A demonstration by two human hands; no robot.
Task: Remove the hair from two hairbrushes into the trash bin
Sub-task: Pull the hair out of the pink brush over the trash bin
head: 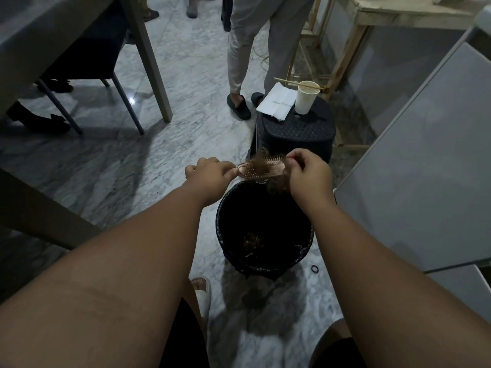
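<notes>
Status: my left hand (pixel 210 174) is closed on one end of the pink hairbrush (pixel 261 170), holding it level over the far rim of the trash bin (pixel 221 221), roughly 12 o'clock from the bin's centre. My right hand (pixel 309 176) is at the other end, 3 o'clock of the brush, fingertips pinched shut. I can't tell for sure whether it's pinching the brush tip or the hair (pixel 256 163), but strands trail down under that hand, so I'd guess hair.

Progress: the brush is still loaded, with a brown mat over most of the bristles. A small clump (pixel 251 239) already lies at the bottom of the bin, so some removal is done. I can't tell which brush it came from.

The second brush isn't in view, so its state is unknown. I don't see it on the stool (pixel 297 131) at 12 o'clock, which only holds a paper cup (pixel 305 98) and a napkin (pixel 276 100).

Remaining: strip this brush fully, then drop the hair in. The bin is directly below, so the drop should be easy.

A hair tie (pixel 314 268) is on the floor at 4 o'clock of the bin. It's not part of the job.
</notes>
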